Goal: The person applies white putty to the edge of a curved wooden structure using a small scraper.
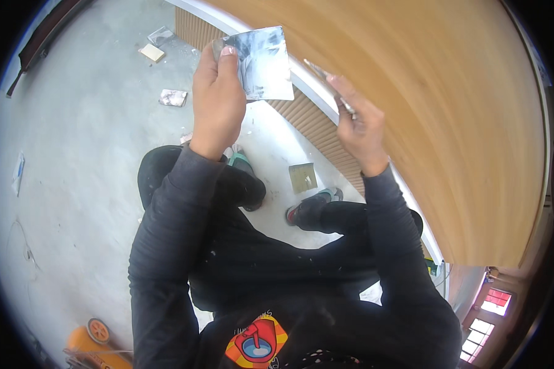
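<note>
My left hand (218, 101) is closed on the left edge of a shiny square metal plate (264, 67), thumb on top, with whitish smears on its face. Over to the right, my right hand (361, 126) grips a thin, flat, scraper-like tool (317, 69), seen nearly edge-on, its tip pointing up and left. That tip is close to the white edge strip (311, 83) of a large wood-grain panel (425, 111), and I cannot tell whether they touch. A gap separates the tool from the plate.
Ribbed brown cladding (317, 132) runs below the white strip. On the grey floor (98, 160) lie an olive-brown square sheet (302, 178) between my feet, a cream block (152, 53) and a smeared whitish piece (173, 97). An orange wheeled machine (95, 347) stands at lower left.
</note>
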`<action>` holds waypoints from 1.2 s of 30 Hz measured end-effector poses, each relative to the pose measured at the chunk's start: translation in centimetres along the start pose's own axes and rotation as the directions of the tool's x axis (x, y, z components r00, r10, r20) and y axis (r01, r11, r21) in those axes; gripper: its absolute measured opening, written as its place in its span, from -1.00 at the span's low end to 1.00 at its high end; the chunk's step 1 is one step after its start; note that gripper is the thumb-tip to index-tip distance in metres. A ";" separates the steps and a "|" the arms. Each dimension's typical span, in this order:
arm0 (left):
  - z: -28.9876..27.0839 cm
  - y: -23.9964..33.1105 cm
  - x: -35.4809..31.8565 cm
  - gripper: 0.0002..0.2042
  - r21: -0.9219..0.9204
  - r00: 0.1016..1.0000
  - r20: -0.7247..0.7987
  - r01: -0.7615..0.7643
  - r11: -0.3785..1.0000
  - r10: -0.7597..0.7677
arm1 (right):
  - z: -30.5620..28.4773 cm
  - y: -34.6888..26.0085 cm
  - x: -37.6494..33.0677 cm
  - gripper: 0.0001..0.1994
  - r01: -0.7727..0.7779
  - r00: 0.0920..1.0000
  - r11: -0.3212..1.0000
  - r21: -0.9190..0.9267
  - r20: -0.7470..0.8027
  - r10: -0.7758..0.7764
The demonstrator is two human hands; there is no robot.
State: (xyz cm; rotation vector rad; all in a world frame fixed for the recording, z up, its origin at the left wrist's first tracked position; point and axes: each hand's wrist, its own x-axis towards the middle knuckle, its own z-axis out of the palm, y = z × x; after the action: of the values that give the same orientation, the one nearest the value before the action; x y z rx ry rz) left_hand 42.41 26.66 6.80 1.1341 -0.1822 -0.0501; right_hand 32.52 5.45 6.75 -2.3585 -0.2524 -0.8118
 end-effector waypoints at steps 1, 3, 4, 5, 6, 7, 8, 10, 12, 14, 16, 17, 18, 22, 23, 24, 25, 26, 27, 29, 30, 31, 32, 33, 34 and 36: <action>-0.2 -0.3 0.3 -0.74 -0.001 1.000 -0.002 0.001 1.000 -0.001 | -0.2 -0.4 1.2 -0.35 0.000 1.000 1.000 0.000 0.003 0.000; -0.6 -0.6 0.4 -0.75 0.266 0.994 0.012 -0.110 0.958 0.111 | -0.3 -1.3 3.0 -0.40 0.162 0.987 0.984 -0.081 0.027 -0.160; -0.7 -0.7 0.4 -0.75 0.266 0.995 0.005 -0.101 0.959 0.104 | -0.1 -2.1 3.5 -0.40 0.159 0.987 0.984 -0.078 0.037 -0.157; -0.3 -0.4 0.3 -0.76 0.323 0.971 0.021 -0.234 0.917 0.240 | 0.1 -2.9 3.8 -0.44 0.207 0.974 0.975 -0.080 0.112 -0.198; -0.1 0.1 0.4 -0.76 0.380 0.927 0.042 -0.360 0.852 0.373 | 0.4 -3.4 3.9 -0.47 0.258 0.952 0.963 -0.072 0.187 -0.241; -0.5 0.9 0.7 -0.76 0.381 0.930 0.030 -0.349 0.856 0.366 | 0.6 -3.5 3.7 -0.47 0.257 0.950 0.964 -0.067 0.200 -0.240; -1.3 2.0 1.1 -0.71 0.501 0.923 0.012 -0.339 0.796 0.385 | 0.8 -3.7 3.4 -0.46 0.230 0.911 0.973 -0.022 0.357 -0.207; -2.2 3.5 2.4 -0.64 0.613 0.919 -0.015 -0.303 0.730 0.394 | 1.7 -3.2 3.0 -0.58 0.167 0.868 0.986 0.008 0.473 -0.151; -2.8 4.6 4.0 -0.70 0.005 0.898 -0.075 -0.435 0.901 0.434 | 2.8 -1.4 4.2 -0.67 -0.040 0.890 0.989 -0.143 0.445 0.100; -2.5 5.1 4.1 -0.72 -0.084 0.919 -0.138 -0.381 0.921 0.368 | 4.3 2.1 5.5 -0.79 -0.156 0.924 0.939 -0.308 0.291 0.248; -1.4 5.2 4.1 -0.74 -0.205 0.935 -0.186 -0.338 0.918 0.303 | 5.9 5.8 6.9 -0.76 -0.065 0.961 0.941 -0.332 0.235 0.149; -1.0 5.8 4.1 -0.74 -0.199 0.933 -0.204 -0.336 0.921 0.296 | 6.7 6.9 7.8 -0.74 -0.065 0.953 0.903 -0.426 0.243 0.183; -0.7 6.4 4.1 -0.73 -0.189 0.952 -0.209 -0.261 0.947 0.221 | 7.4 7.9 8.6 -0.72 -0.060 0.945 0.854 -0.517 0.246 0.216; -1.0 5.9 4.6 -0.73 -0.210 0.961 -0.144 -0.262 0.942 0.235 | 10.0 11.3 10.7 -0.74 -0.120 0.892 0.774 -0.621 0.274 0.359; -1.4 5.5 4.9 -0.73 -0.248 0.945 -0.059 -0.325 0.913 0.321 | 10.5 11.8 11.0 -0.74 -0.113 0.888 0.779 -0.617 0.288 0.357; -1.9 5.3 5.1 -0.72 -0.348 0.922 0.017 -0.358 0.866 0.388 | 10.9 12.4 11.2 -0.74 -0.129 0.882 0.761 -0.635 0.277 0.381; -2.0 4.9 5.4 -0.72 -0.344 0.924 0.008 -0.357 0.869 0.383 | 11.3 12.9 11.4 -0.74 -0.146 0.876 0.743 -0.653 0.263 0.404; -1.9 5.1 5.3 -0.72 -0.285 0.935 -0.022 -0.346 0.894 0.355 | 12.0 13.2 11.4 -0.74 -0.143 0.871 0.749 -0.647 0.277 0.405; -1.4 5.8 4.9 -0.72 -0.233 0.944 -0.049 -0.329 0.915 0.326 | 12.3 13.5 11.4 -0.74 -0.130 0.872 0.727 -0.675 0.271 0.408; -0.9 5.9 4.0 -0.71 -0.138 0.950 -0.163 -0.289 0.947 0.266 | 12.7 14.0 11.5 -0.74 -0.116 0.871 0.706 -0.698 0.270 0.410; -1.5 5.4 4.1 -0.75 -0.020 0.908 -0.118 -0.408 0.913 0.403 | 12.9 14.2 11.5 -0.74 -0.089 0.871 0.698 -0.711 0.284 0.401; -2.0 5.0 4.3 -0.78 0.091 0.849 -0.054 -0.521 0.849 0.526 | 13.2 14.3 11.5 -0.74 -0.063 0.871 0.688 -0.723 0.297 0.392; -2.6 4.7 5.0 -0.78 0.097 0.850 -0.057 -0.518 0.850 0.524 | 13.5 14.2 11.5 -0.74 -0.061 0.869 0.692 -0.719 0.303 0.392; -3.1 4.5 5.8 -0.84 0.545 0.692 0.045 -0.622 0.563 0.721 | 13.9 14.1 11.4 -0.73 -0.038 0.870 0.682 -0.730 0.311 0.382; -3.6 4.1 6.3 -0.89 0.829 0.534 0.250 -0.549 0.107 0.808 | 14.3 13.9 11.3 -0.72 -0.016 0.871 0.672 -0.740 0.319 0.372; -3.1 4.1 6.0 -0.92 0.866 0.551 0.254 -0.496 0.067 0.795 | 14.3 14.7 11.6 -0.71 0.004 0.851 0.632 -0.775 0.334 0.404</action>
State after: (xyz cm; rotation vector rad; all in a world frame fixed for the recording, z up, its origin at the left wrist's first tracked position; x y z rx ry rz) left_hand 48.67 30.39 9.95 2.0193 -0.5006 1.2539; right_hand 54.08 2.50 -2.29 -3.3022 0.2324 -0.1666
